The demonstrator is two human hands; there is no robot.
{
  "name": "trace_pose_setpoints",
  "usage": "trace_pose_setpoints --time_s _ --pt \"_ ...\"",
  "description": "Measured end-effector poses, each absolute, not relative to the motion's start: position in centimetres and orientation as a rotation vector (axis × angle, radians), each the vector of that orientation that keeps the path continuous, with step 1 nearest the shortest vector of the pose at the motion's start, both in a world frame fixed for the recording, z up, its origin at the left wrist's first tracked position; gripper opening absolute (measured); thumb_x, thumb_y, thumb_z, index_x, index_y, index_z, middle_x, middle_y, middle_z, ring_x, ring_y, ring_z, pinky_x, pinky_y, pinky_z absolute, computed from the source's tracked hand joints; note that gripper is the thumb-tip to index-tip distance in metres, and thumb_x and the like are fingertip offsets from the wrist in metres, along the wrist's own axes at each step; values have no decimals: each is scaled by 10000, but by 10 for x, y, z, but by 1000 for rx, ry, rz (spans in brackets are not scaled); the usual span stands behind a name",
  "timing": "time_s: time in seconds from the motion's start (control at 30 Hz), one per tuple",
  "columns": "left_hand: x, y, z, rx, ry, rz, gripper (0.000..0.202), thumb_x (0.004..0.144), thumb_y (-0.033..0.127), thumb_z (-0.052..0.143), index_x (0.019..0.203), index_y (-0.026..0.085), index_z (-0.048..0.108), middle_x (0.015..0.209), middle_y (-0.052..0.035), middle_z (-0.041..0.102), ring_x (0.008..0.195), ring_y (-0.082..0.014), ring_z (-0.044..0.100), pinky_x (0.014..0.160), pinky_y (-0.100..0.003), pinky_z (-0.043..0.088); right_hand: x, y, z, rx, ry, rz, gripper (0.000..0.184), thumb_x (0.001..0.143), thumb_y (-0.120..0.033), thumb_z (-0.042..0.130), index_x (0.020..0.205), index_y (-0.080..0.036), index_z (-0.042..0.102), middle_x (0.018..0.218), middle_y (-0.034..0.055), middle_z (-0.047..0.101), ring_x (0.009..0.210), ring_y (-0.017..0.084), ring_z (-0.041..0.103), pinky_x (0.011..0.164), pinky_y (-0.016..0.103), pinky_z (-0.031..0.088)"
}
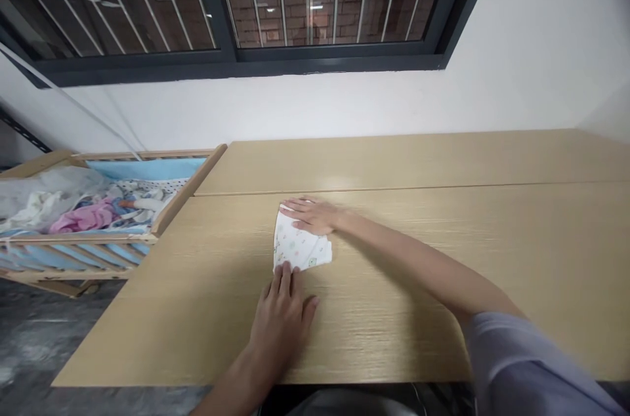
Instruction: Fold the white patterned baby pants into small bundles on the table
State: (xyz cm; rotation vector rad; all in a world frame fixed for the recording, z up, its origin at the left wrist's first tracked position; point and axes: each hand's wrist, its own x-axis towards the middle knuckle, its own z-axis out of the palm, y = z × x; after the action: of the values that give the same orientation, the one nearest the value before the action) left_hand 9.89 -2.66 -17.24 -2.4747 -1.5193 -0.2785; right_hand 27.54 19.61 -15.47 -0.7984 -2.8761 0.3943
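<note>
**Head view.** Clock positions are read from the cloth at the centre of the frame.

**Item 1:** folded white printed cloth (pixel 298 242), lying flat at the centre of the table. Wedge-shaped, narrowing toward the top, with a small pastel print and a little green motif near the lower right corner.

**Item 2:** right hand (pixel 315 216), at 1 o'clock on the cloth, palm down and fingers extended toward the left, resting across the upper tip of the cloth. A lavender sleeve (pixel 522 363) covers the upper arm at 4 o'clock, at the frame's edge.

**Item 3:** left hand (pixel 278 324), at 6 o'clock, palm down and fingers spread, fingertips touching the lower edge of the cloth. The two hands are apart, with the cloth between them; both lie flat on it, neither clamped nor gripping.

**Item 4:** light oak-grain table (pixel 443 160), made of two panels meeting at a straight seam just above the cloth.

**Item 5:** wooden crib (pixel 189 196), at 10 o'clock beside the table, with a pale blue lining. It holds a pink cloth (pixel 86 218) among other soft bedding.

**Item 6:** dark-framed window (pixel 325 2), at 12 o'clock, high on a white wall (pixel 516 75), with metal bars and brickwork beyond the glass.

**Item 7:** mottled grey floor (pixel 39 337), at 8 o'clock.
</note>
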Motion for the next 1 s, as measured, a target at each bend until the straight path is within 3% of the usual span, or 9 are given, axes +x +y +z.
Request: trace_pose_setpoints --time_s 0.1,0.2,0.3,0.37,0.43,0.6,0.77,1.0 --pt "97 -24 -164 -2503 -1549 -249 526 1006 430 439 1358 55 553 1424 -259 559 1310 -379 561 966 -491 562 278 203 -153 -819 -2887 339 605 1065 -456 275 1611 -203 211 1681 59 132 1561 215 86 1268 450 55" --pt "85 -13 -150 -2636 -1523 -252 376 1010 335 452 1277 128 618 1343 -181 649 1264 -323 607 990 -474 547 282 182 -141 -854 -2791 297 633 1062 -487 275 1605 -166 224 1684 106 153 1559 242 104 1259 461 101" --pt "62 5 -139 -2772 -1448 -326 307 1010 235 435 1227 181 645 1248 -99 711 1158 -250 665 988 -406 544 291 142 -122 -901 -2653 234 604 1031 -524 385 1514 -164 414 1581 168 379 1449 316 350 1178 513 278" --pt "47 17 -139 -2779 -1404 -376 304 1007 218 428 1207 193 656 1236 -90 713 1126 -242 670 974 -402 544 299 113 -114 -926 -2648 211 572 980 -571 490 1379 -167 557 1367 175 567 1245 330 524 1072 524 387" --pt "36 25 -142 -2764 -1347 -386 290 996 198 440 1167 198 674 1218 -92 715 1122 -254 664 974 -423 536 307 87 -114 -928 -2718 202 542 936 -592 563 1270 -170 624 1170 152 639 1064 311 592 980 506 445" --pt "36 35 -146 -2779 -1227 -291 287 942 88 432 1059 186 675 1097 -87 733 1008 -247 669 929 -409 519 315 56 -129 -969 -2724 118 291 1036 -325 436 1143 -165 655 1111 146 657 1044 285 600 967 466 444" --pt "49 57 -114 -2693 -1447 -332 292 1003 207 371 888 191 639 875 -79 709 851 -248 655 834 -395 493 309 76 -118 -1129 -2508 327 262 1036 -263 381 1006 -172 624 979 119 669 933 250 619 895 412 468" --pt "61 126 -76 -2566 -1667 -263 344 1003 242 332 1055 182 667 1065 -113 722 985 -253 663 848 -350 473 295 150 -114 -1207 -2144 479 191 1013 -277 410 993 -184 575 991 84 648 933 212 603 839 332 454"
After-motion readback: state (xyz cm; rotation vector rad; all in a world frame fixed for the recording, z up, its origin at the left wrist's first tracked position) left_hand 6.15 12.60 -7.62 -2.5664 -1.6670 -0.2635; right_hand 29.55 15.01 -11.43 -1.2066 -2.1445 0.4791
